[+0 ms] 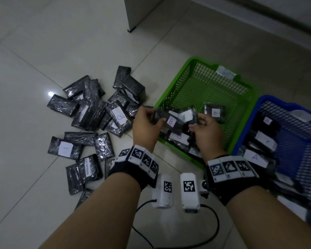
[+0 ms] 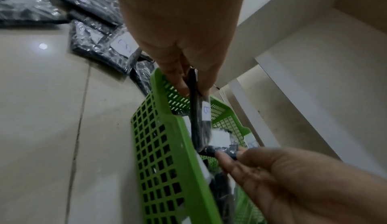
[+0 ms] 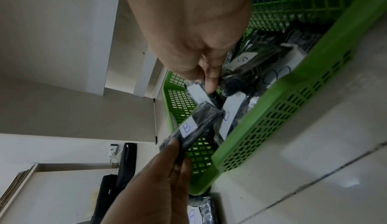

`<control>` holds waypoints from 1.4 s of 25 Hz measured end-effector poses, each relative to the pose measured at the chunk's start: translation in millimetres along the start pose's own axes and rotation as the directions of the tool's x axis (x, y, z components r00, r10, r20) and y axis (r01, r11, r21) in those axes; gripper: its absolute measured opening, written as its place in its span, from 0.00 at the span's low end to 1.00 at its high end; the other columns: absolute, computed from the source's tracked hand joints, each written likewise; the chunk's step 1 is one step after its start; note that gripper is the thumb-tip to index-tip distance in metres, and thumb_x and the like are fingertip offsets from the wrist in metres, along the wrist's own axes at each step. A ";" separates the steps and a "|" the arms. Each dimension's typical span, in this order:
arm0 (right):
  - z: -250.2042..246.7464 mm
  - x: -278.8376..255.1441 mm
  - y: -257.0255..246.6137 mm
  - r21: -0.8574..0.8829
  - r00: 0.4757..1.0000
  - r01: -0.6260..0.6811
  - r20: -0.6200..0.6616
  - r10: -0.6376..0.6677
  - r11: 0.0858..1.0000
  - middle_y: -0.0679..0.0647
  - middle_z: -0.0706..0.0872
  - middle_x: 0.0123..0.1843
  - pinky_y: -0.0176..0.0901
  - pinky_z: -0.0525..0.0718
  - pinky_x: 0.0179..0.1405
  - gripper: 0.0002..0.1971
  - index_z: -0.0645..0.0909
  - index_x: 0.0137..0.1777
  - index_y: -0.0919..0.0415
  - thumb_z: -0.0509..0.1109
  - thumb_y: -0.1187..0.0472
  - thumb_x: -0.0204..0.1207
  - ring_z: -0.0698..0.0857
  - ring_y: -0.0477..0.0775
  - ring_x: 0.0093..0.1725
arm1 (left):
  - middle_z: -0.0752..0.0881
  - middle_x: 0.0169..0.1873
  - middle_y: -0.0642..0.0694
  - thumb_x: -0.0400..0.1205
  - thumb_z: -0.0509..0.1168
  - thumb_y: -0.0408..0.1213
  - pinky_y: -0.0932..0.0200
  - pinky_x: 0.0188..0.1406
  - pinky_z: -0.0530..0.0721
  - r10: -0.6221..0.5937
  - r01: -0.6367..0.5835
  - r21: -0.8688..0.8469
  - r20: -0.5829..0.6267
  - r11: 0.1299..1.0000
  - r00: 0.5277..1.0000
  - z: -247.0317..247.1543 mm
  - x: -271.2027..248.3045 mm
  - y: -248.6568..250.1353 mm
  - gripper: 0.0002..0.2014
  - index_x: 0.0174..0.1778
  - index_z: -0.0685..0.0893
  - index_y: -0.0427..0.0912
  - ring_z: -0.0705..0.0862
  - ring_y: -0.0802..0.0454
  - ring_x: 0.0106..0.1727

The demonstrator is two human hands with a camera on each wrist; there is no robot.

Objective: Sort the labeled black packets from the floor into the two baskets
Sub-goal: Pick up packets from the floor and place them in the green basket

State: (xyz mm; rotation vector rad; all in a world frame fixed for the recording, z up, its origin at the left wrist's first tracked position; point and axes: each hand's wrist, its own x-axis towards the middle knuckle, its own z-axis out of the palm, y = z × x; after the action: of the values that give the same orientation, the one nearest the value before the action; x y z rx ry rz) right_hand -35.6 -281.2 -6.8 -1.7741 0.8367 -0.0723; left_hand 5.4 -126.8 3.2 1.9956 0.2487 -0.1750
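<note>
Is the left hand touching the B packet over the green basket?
Touching. The head view shows the left hand pinching the B packet by its end.

I see glossy, crinkled plastic wrap on the black packets, with matt white paper labels. At two o'clock the green basket is smooth plastic mesh, like the blue basket. The floor is polished tile.

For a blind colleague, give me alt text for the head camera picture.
Two hands, left hand and right hand, each hold a black packet over a green basket of B packets; more packets lie on the floor, beside a blue basket.
</note>
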 end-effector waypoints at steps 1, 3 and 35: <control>0.6 -1.3 0.4 -0.022 1.000 0.009 -0.002 -0.009 1.000 0.60 0.87 0.57 0.46 0.86 0.52 0.20 0.75 0.71 0.64 0.63 0.71 0.78 0.87 0.55 0.52 | 0.82 0.47 0.52 0.72 0.76 0.43 0.61 0.46 0.78 0.039 -0.038 0.089 -0.009 0.995 0.999 -0.5 2.8 -2.2 0.16 0.49 0.77 0.48 0.80 0.55 0.48; 2.7 -5.0 0.2 -0.099 0.999 0.041 -0.006 -0.042 0.994 0.57 0.82 0.64 0.44 0.85 0.55 0.22 0.71 0.75 0.63 0.61 0.69 0.80 0.85 0.52 0.56 | 0.79 0.54 0.48 0.72 0.74 0.45 0.59 0.55 0.74 0.128 -0.127 0.302 0.019 0.945 0.992 -2.5 7.9 -7.6 0.15 0.51 0.80 0.46 0.75 0.50 0.57; 159.5 -129.5 18.9 -0.081 0.905 -0.091 0.409 0.116 0.993 0.55 0.88 0.39 0.56 0.85 0.40 0.09 0.84 0.48 0.54 0.64 0.65 0.74 0.87 0.59 0.37 | 0.85 0.47 0.53 0.69 0.76 0.31 0.70 0.45 0.82 -0.236 0.240 -0.015 0.138 0.971 0.962 -184.5 -46.7 -154.2 0.27 0.60 0.76 0.55 0.84 0.59 0.47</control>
State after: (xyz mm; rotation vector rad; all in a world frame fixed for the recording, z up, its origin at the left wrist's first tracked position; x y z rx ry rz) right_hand -71.6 -80.6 -38.6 -1.7125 0.6247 0.3924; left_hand -76.6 99.3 -43.0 1.9095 0.4019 -0.4554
